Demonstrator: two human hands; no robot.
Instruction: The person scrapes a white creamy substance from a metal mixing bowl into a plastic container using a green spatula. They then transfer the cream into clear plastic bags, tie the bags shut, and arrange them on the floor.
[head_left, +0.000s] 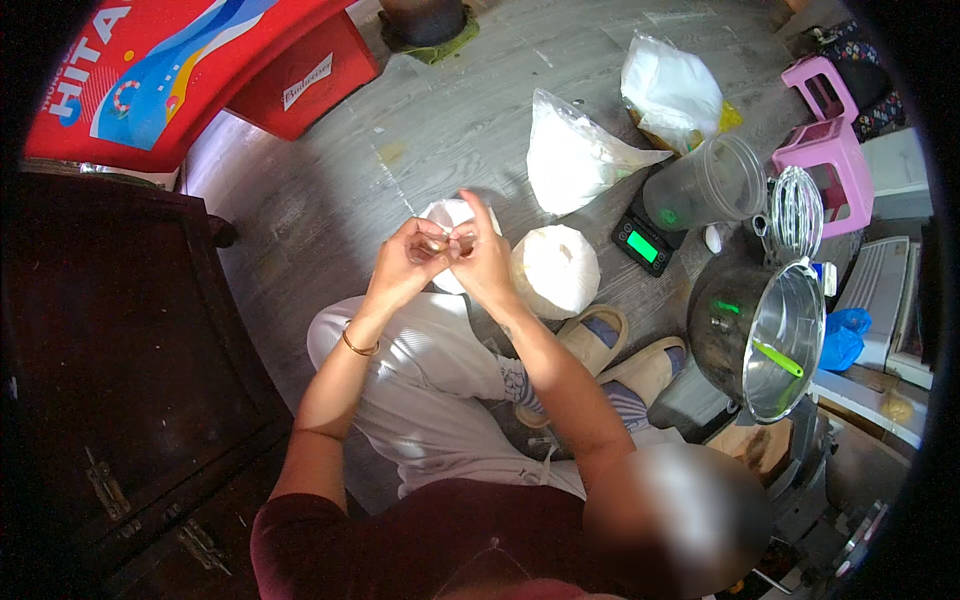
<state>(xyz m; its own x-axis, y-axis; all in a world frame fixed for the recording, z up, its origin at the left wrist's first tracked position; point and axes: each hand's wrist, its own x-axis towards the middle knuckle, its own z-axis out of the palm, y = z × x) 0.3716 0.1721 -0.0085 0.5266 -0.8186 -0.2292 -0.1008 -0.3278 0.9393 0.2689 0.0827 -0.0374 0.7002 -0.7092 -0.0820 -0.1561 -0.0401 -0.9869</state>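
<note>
My left hand (411, 253), with a gold bangle at its wrist, and my right hand (480, 259) meet above a white-filled plastic bag (448, 282) on the floor. The fingertips of both hands pinch together at what looks like the bag's gathered clear top. Fingers hide the exact grip and any small piece between them. Just right of my right hand sits a second rounded white bag (559, 271). Farther off, a clear bag of white powder (574, 161) stands with its top pulled to a point.
A digital scale (643, 244) carries a tilted clear plastic container (701, 184). To the right are a wire whisk (796, 214), a steel mixing bowl (724, 330) with a green spatula (778, 358), and pink stools (832, 161). A dark wooden cabinet (135, 337) borders the left.
</note>
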